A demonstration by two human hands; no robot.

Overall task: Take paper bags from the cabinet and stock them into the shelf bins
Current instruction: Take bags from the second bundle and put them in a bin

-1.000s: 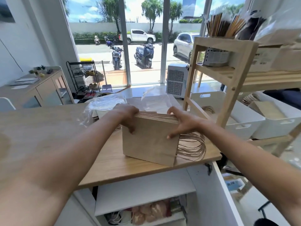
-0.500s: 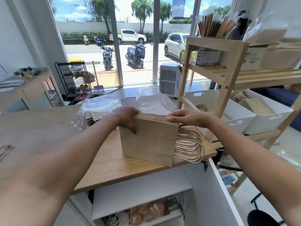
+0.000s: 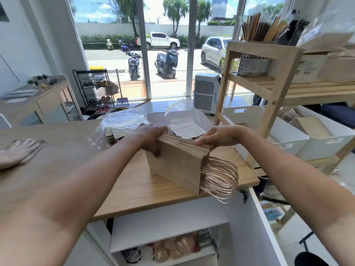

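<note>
A thick stack of brown paper bags (image 3: 172,166) stands on edge on the wooden counter (image 3: 57,166), its twine handles (image 3: 221,179) spilling to the right. My left hand (image 3: 151,137) grips the stack's upper left corner, thumb on the near face. My right hand (image 3: 219,136) pinches the top edge at the right. Two white shelf bins (image 3: 288,139) (image 3: 330,143) sit on the lower level of the wooden shelf (image 3: 276,81) to the right, each with brown bags inside.
Crumpled clear plastic wrap (image 3: 123,121) and flat white bags (image 3: 184,127) lie behind the stack. Another person's hand (image 3: 17,152) rests on the counter at far left. Below the counter, an open cabinet (image 3: 165,227) shows a white shelf. A white cabinet door (image 3: 269,227) stands open on the right.
The view has swung left, bringing another person's hand into sight. My right hand shifted from gripping the stack's right side to pinching its top edge; the stack stays on the counter.
</note>
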